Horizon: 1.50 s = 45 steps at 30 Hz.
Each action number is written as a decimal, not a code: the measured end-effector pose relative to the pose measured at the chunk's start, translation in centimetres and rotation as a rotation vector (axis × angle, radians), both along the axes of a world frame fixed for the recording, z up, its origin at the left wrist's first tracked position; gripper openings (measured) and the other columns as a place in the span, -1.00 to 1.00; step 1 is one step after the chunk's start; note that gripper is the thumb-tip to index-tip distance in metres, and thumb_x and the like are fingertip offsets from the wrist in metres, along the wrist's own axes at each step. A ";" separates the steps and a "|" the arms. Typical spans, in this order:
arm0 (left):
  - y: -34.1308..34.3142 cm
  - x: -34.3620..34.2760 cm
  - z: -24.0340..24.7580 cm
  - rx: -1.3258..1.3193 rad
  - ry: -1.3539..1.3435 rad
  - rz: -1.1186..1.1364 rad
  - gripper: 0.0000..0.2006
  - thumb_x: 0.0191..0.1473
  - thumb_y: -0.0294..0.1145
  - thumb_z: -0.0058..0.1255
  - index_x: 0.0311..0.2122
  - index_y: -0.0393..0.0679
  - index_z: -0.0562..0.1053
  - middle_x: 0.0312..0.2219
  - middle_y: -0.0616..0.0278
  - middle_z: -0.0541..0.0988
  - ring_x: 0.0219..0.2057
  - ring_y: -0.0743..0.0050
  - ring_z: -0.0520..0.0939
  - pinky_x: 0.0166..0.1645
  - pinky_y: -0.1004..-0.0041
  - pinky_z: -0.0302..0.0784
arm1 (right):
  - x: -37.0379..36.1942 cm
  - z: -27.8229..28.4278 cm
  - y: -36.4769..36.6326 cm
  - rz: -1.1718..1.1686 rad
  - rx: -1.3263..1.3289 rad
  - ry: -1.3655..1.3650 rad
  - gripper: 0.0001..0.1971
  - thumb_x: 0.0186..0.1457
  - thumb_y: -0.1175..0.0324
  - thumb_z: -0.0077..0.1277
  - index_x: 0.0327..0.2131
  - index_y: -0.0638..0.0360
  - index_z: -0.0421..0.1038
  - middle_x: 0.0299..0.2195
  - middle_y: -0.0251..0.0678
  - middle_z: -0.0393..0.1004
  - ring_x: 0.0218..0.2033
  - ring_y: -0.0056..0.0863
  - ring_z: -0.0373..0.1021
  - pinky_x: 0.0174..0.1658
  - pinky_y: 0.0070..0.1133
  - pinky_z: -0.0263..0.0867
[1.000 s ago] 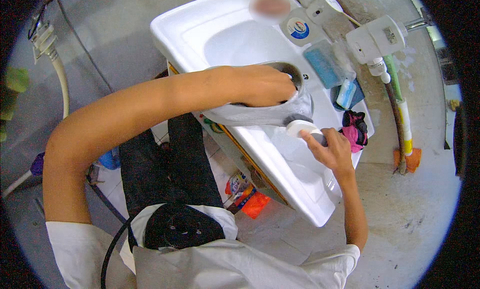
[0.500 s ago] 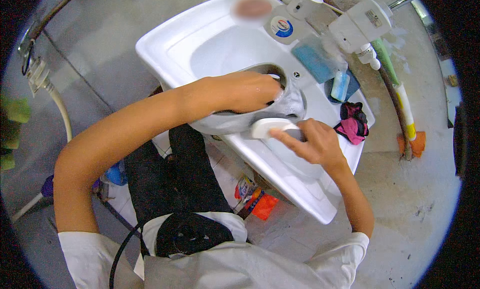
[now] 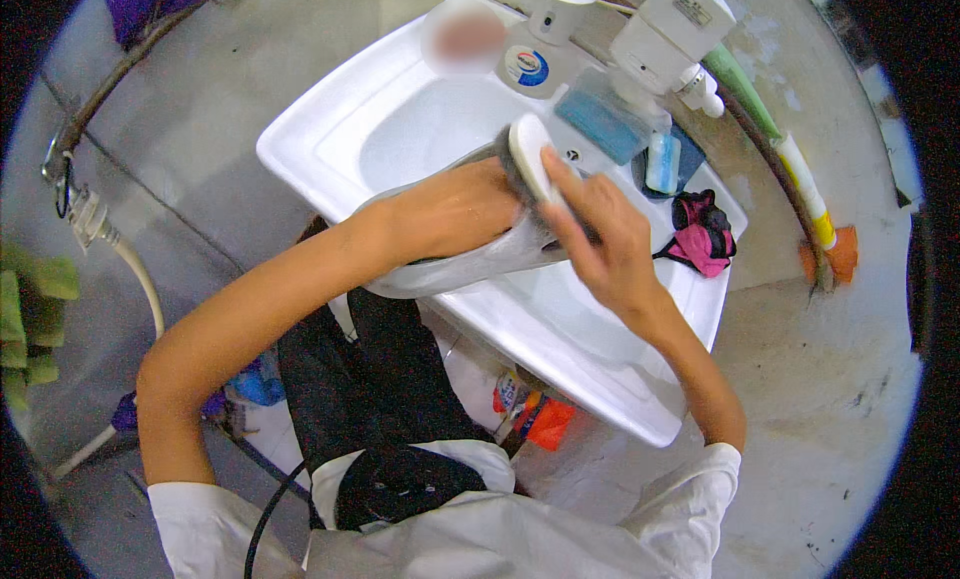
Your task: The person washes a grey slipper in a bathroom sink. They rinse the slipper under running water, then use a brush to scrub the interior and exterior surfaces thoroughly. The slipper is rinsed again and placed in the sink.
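My left hand reaches into a grey, shoe-shaped item that is wet with suds; its fingers are hidden behind the brush and the item. That item lies across the near edge of the white sink. In my right hand is a white-backed scrub brush, closed between thumb and fingers. The brush is tilted up against the far end of the grey item, beside my left hand. Where its bristles touch is blurred.
On the sink's far ledge are a white dispenser, a blue sponge and a light-blue bottle. Pink-and-black cloth lies at the right rim. A white water-heater box and pipes line the wall. An orange packet sits below.
My right hand has brought the brush up and left, from the item's near side to its far end over my left fingers. The grey item has turned slightly, and the view has shifted.
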<state>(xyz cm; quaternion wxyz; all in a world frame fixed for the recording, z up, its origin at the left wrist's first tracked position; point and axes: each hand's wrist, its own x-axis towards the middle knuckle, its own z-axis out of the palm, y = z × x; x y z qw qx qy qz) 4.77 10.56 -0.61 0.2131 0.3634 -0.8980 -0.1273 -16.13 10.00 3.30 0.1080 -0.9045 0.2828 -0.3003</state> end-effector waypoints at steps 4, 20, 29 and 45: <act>-0.4 0.0 -0.3 -0.128 0.069 -0.042 -0.69 0.08 -0.42 -0.27 -0.18 -0.41 0.44 -0.17 -0.28 0.45 -0.05 -0.24 0.41 0.17 0.10 0.25 | -0.7 0.5 -1.9 -0.098 0.087 -0.054 -0.55 0.20 0.27 -0.02 0.17 -0.05 0.31 -0.56 -0.13 0.29 -0.54 -0.29 0.26 -0.41 -0.43 0.21; 0.2 -0.7 1.2 -0.197 0.174 -0.050 -0.75 0.07 -0.38 -0.16 -0.21 -0.33 0.44 -0.16 -0.16 0.46 -0.08 -0.12 0.43 0.09 0.15 0.32 | 0.6 4.0 -2.6 -0.124 0.213 0.111 -0.58 0.22 0.22 -0.09 0.14 0.00 0.32 -0.42 -0.04 0.44 -0.40 -0.13 0.37 -0.31 -0.31 0.28; -0.4 -0.4 0.5 -0.277 -0.054 -0.123 -0.74 0.08 -0.42 -0.19 -0.29 -0.37 0.50 -0.27 -0.14 0.52 -0.11 -0.16 0.45 0.09 0.16 0.32 | -3.4 5.7 3.8 -0.187 0.354 0.389 -0.57 0.23 0.25 -0.11 0.17 0.01 0.28 -0.42 -0.02 0.43 -0.45 -0.10 0.35 -0.33 -0.29 0.27; 0.0 -1.0 0.2 -0.118 0.111 -0.256 -0.82 -0.11 -0.46 -0.04 -0.41 -0.35 0.50 -0.29 -0.12 0.52 -0.20 -0.06 0.51 0.01 0.17 0.39 | -5.6 6.9 2.2 -0.031 0.446 0.374 -0.53 0.24 0.21 -0.13 0.22 -0.05 0.22 -0.52 -0.03 0.34 -0.45 -0.09 0.36 -0.31 -0.30 0.27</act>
